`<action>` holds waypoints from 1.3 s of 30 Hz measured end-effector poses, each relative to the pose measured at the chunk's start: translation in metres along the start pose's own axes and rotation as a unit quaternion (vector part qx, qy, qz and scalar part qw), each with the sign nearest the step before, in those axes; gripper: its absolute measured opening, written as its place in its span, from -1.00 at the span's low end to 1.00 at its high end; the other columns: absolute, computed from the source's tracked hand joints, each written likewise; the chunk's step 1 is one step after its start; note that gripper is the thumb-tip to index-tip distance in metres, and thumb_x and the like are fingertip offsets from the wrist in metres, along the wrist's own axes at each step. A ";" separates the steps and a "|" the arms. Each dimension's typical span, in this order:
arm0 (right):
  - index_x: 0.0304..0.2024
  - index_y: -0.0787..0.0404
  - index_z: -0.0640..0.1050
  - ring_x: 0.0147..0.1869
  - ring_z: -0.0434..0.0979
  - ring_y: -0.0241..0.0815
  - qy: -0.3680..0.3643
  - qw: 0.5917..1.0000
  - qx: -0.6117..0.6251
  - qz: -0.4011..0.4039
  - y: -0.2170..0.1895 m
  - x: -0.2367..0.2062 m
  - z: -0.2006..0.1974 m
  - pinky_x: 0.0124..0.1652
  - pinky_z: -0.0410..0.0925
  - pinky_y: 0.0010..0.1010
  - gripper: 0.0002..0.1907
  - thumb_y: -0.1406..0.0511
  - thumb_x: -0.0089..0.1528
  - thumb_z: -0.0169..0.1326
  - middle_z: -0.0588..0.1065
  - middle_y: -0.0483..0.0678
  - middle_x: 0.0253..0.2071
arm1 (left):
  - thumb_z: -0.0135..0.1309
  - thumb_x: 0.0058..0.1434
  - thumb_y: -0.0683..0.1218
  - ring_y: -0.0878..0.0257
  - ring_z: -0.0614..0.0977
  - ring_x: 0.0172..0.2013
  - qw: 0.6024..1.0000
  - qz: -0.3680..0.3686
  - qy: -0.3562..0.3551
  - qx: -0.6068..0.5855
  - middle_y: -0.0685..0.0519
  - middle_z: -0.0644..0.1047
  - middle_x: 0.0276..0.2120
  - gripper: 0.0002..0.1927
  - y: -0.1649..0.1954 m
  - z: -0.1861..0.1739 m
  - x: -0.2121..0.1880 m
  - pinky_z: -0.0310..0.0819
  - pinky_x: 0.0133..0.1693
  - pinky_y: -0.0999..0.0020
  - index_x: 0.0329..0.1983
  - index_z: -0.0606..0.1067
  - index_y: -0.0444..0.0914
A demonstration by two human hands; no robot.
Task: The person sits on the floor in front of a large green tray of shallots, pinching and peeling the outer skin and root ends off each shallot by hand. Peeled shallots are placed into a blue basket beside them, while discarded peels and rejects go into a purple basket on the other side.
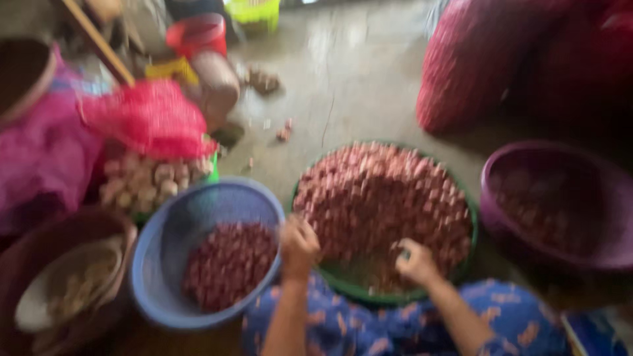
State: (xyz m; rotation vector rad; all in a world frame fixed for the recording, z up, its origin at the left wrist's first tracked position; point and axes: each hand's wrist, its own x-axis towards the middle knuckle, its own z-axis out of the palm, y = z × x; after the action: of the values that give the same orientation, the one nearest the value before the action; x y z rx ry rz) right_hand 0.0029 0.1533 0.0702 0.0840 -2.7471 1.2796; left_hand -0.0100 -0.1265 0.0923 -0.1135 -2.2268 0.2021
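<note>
**Hands at work over a heaped tray of shallots**

A person seated on the floor reaches both hands into a round green tray (461, 264) piled high with small reddish shallots (382, 198). The left hand (298, 245) is curled shut at the tray's near-left edge, just beside the rim of a blue basket (165, 264); what it grips, if anything, cannot be told through the blur. The right hand (415, 260) rests on the pile's near side with fingers bent loosely, and whether it holds a bulb cannot be told either.

By the look of it, much remains: the tray is still heaped, while the darker red bulbs (227, 264) cover only the bottom of the blue basket. A purple bowl (501, 165) to the right holds a shallow layer as well.

Counted: one green tray, one blue basket, one purple bowl, one brown bowl (26, 257) at far left, and two red mesh sacks (151, 115) (461, 66) on the wet concrete floor (356, 72).
</note>
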 end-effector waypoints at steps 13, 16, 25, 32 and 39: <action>0.06 0.10 0.63 0.16 0.53 0.12 -0.039 0.988 0.001 -0.148 0.027 -0.001 0.024 0.05 0.41 -0.18 -0.61 0.22 0.17 0.18 0.51 0.16 0.13 | 0.23 0.07 -0.04 -0.09 0.57 -0.04 0.917 -0.201 -0.258 -0.229 -0.09 0.58 -0.16 -0.82 0.026 0.013 0.023 0.49 -0.02 -0.01 -0.26 0.62 -0.15; 0.07 0.01 0.64 0.05 0.62 0.00 -0.055 0.998 -0.008 0.026 0.024 0.000 0.016 0.05 0.44 -0.24 -0.61 0.22 0.18 0.16 0.58 0.04 0.05 | 0.13 0.17 -0.08 -0.07 0.67 -0.18 0.905 -0.192 -0.344 -0.160 -0.11 0.63 -0.26 -0.87 0.033 0.044 0.012 0.59 -0.17 0.01 -0.27 0.63 -0.17; 0.00 0.07 0.66 -0.13 0.63 -0.15 -0.069 0.996 0.043 -0.041 0.019 0.011 0.023 -0.07 0.48 -0.32 -0.67 0.27 0.18 0.15 0.66 0.00 -0.14 | -0.02 0.31 -0.18 -0.04 0.67 -0.07 0.826 -0.168 -0.519 -0.139 -0.12 0.63 -0.11 -0.78 0.041 0.061 -0.002 0.61 -0.09 0.04 -0.20 0.67 -0.15; 0.03 0.09 0.60 -0.33 0.59 -0.34 -0.128 0.947 0.276 0.103 -0.001 0.002 0.026 -0.31 0.48 -0.44 -0.58 0.36 0.09 0.28 0.60 -0.10 -0.33 | 0.44 -0.04 -0.03 0.07 0.66 -0.27 0.692 -0.298 -0.465 -0.464 -0.12 0.66 -0.26 -0.59 0.062 0.048 0.005 0.59 -0.21 0.16 -0.16 0.58 -0.23; -0.24 0.24 0.64 -0.27 0.58 -0.39 -0.038 0.974 0.219 -0.042 0.005 -0.008 0.025 -0.26 0.48 -0.49 -0.91 0.38 0.19 0.22 0.63 -0.10 -0.34 | 0.29 0.25 -0.03 0.24 0.62 -0.34 0.368 -0.396 -0.408 -0.736 -0.04 0.64 -0.30 -0.70 0.112 0.031 -0.027 0.55 -0.31 0.35 -0.14 0.47 -0.29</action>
State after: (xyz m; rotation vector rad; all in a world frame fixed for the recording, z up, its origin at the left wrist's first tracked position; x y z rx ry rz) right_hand 0.0081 0.1375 0.0501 0.2852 -2.4352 1.8645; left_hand -0.0163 -0.0238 0.0318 0.1808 -2.1274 -2.8441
